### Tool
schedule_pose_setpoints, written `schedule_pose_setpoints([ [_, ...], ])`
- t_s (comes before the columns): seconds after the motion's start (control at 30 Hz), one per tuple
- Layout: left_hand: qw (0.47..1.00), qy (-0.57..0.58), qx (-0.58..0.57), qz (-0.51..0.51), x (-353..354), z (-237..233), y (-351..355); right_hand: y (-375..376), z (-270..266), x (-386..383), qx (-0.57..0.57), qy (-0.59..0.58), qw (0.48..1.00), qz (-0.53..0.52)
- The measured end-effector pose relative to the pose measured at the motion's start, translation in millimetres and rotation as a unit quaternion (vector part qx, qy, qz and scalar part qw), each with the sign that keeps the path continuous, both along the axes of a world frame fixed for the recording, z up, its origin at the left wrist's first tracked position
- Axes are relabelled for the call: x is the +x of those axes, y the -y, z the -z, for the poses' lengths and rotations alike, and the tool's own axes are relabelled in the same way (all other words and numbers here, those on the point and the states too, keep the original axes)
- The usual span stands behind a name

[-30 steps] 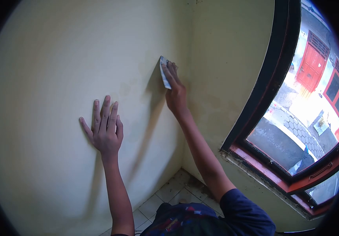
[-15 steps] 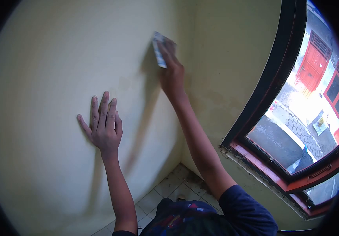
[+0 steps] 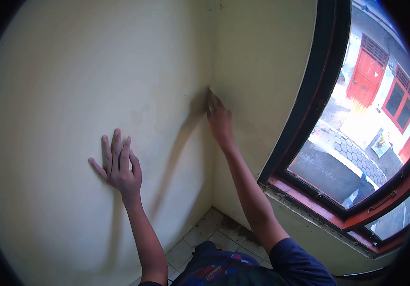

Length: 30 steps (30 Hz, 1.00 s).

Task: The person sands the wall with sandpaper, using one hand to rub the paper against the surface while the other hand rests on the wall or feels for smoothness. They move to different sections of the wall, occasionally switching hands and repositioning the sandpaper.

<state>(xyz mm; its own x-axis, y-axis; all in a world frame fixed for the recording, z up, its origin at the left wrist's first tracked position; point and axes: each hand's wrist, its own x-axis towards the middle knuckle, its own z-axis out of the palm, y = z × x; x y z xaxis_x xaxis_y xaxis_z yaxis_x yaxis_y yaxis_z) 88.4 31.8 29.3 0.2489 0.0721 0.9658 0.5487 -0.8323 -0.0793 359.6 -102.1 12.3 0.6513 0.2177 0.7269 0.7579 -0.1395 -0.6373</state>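
Indoors at a corner [image 3: 214, 62] where 2 walls meet: the L wall [image 3: 62, 95] lies right behind my L hand [image 3: 123, 174], back of hand to the cam, fingers fanned wide, all 5 digits in view, thumb tucked near the index. Fingertips rest on the paint; whether the palm touches too, can't tell. My R hand [image 3: 219, 117] is higher & to the R, fingers narrow & drawn tog., tips at the corner, w/ the L wall just to their L & the R wall [image 3: 262, 62] just to their R. What they pinch, if anything, I can't tell.

By count: 2 hands, well apart; 2 arm shadows on the L wall, 1 long shadow [image 3: 171, 167] slanting btwn my arms, the other beside my L forearm. 1 dark speck [image 3: 185, 95] sits on the L wall, L of my R hand. Farther R, 1 dark frame [image 3: 326, 62] w/ 1 reddish sill [image 3: 305, 202], plaster chipped beneath. Thru the glass: 1 red door [image 3: 367, 81] & 1 red window [image 3: 398, 105] across the way. Below, my 1 navy shirt [image 3: 224, 271], print on front, partly hides the tiled floor [image 3: 200, 233]; tiles approx. several, exact no. can't be told.
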Motion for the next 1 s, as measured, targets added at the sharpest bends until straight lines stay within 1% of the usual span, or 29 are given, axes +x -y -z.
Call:
schedule_pose_setpoints([
  [0.07,1.000,0.007,-0.011,-0.004,4.8,4.1,2.7,43.5,20.8,-11.5,-0.016,-0.049,0.999,-0.013],
  [0.1,1.000,0.004,-0.011,-0.001,6.6,6.7,3.0,56.3,54.9,-3.5,0.001,-0.097,0.995,0.003],
  [0.13,1.000,0.013,-0.008,0.007,8.8,9.1,2.4,82.1,46.2,-31.2,-0.021,-0.185,0.983,-0.002],
  [0.17,1.000,0.012,-0.004,-0.001,7.8,4.4,1.3,93.3,88.6,-17.7,0.022,-0.203,0.979,-0.023],
  [0.2,1.000,0.005,-0.001,-0.008,7.9,6.7,1.0,107.6,117.4,-23.8,0.031,-0.215,0.976,-0.007],
  [0.27,1.000,0.008,0.001,-0.002,12.1,7.6,1.0,136.5,181.2,-36.9,-0.033,-0.224,0.973,0.040],
  [0.33,1.000,0.014,0.007,-0.006,13.4,8.0,0.0,151.9,200.2,-53.6,-0.030,-0.267,0.963,0.034],
  [0.37,1.000,0.024,-0.006,0.007,12.8,7.9,2.1,161.2,209.2,-65.9,-0.030,-0.268,0.962,0.037],
  [0.43,0.999,0.026,-0.011,0.018,16.9,11.0,5.0,183.0,219.8,-88.1,-0.026,-0.370,0.929,-0.006],
  [0.47,0.999,0.028,-0.013,0.025,18.3,11.6,5.5,190.1,221.6,-93.8,-0.026,-0.367,0.930,-0.003],
  [0.53,0.999,0.018,-0.017,0.036,20.0,17.3,6.9,201.0,219.0,-104.3,0.065,-0.474,0.871,-0.113],
  [0.57,0.999,0.006,-0.017,0.045,21.5,19.5,6.6,200.2,213.8,-108.7,0.068,-0.471,0.873,-0.111],
  [0.6,0.994,0.003,-0.046,0.099,24.8,23.0,8.0,195.0,203.3,-112.0,-0.078,-0.389,0.917,-0.044],
  [0.63,0.985,-0.001,-0.080,0.152,25.9,31.9,14.9,191.3,196.3,-114.0,-0.225,-0.296,0.928,0.028],
  [0.67,0.925,0.014,-0.207,0.319,35.3,56.6,26.4,183.3,199.8,-111.9,-0.227,-0.292,0.929,0.031],
  [0.7,0.828,-0.113,-0.238,0.495,54.9,56.9,56.6,169.7,207.0,-111.0,-0.312,-0.155,0.937,0.021],
  [0.73,0.684,-0.235,-0.256,0.642,72.5,55.9,92.6,157.3,209.4,-114.8,-0.391,-0.017,0.920,0.009],
  [0.77,0.610,-0.325,-0.236,0.683,83.0,64.2,117.6,146.6,209.1,-124.9,-0.393,-0.021,0.919,0.007],
  [0.8,0.595,-0.391,-0.207,0.671,97.6,101.2,133.4,137.2,207.7,-135.5,-0.266,-0.074,0.960,-0.051],
  [0.83,0.578,-0.453,-0.175,0.656,111.2,140.2,138.7,133.3,206.9,-142.4,-0.132,-0.124,0.978,-0.106],
  [0.87,0.577,-0.453,-0.177,0.656,118.7,157.8,130.8,136.7,213.3,-141.7,-0.133,-0.125,0.978,-0.106],
  [0.9,0.613,-0.521,-0.220,0.552,121.6,162.3,120.1,141.0,218.1,-138.2,-0.284,-0.093,0.946,-0.128],
  [0.93,0.639,-0.579,-0.255,0.437,123.6,166.7,111.6,142.4,223.3,-136.8,-0.426,-0.057,0.891,-0.145],
  [0.97,0.641,-0.580,-0.250,0.437,126.5,171.4,109.2,144.0,229.4,-141.2,-0.422,-0.054,0.894,-0.142],
  [1.0,0.624,-0.639,-0.265,0.363,126.4,165.2,113.7,147.1,218.1,-153.5,-0.440,0.010,0.892,-0.106],
])
